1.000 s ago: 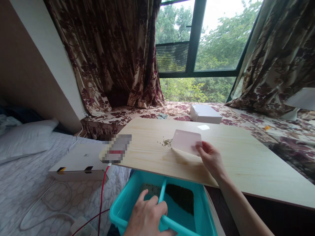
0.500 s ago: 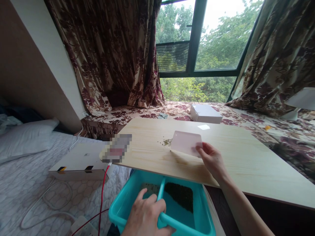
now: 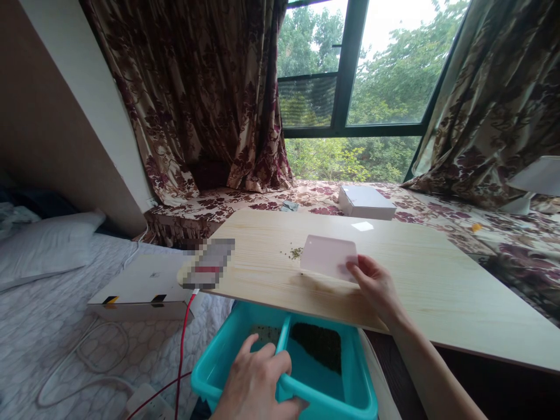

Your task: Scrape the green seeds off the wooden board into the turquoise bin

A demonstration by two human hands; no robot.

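My right hand (image 3: 380, 287) pinches a pale pinkish translucent plastic scraper (image 3: 327, 256) by its right edge, tilted just over the wooden tabletop. At the scraper's left edge lies a small scatter of greenish-brown grains (image 3: 296, 253), partly hidden behind it. Below the table's front edge, my left hand (image 3: 259, 376) grips a turquoise two-compartment bin (image 3: 367, 388) by its middle divider, one finger lifted over the left side. A dark heap of grains (image 3: 317, 344) fills the back of the right compartment. A thin sprinkling of grains (image 3: 266, 334) shows in the left one.
A blurred-out phone-like device (image 3: 209, 265) with a red cable (image 3: 182, 341) sits at the table's left end. Beside it, a white box (image 3: 135, 286) rests on the bed. Another white box (image 3: 367, 202) stands behind the wooden table (image 3: 429, 274), near the window.
The scraper and my right hand have shifted slightly left and down, covering a bit more of the grains. My left hand and the bin have moved slightly left.
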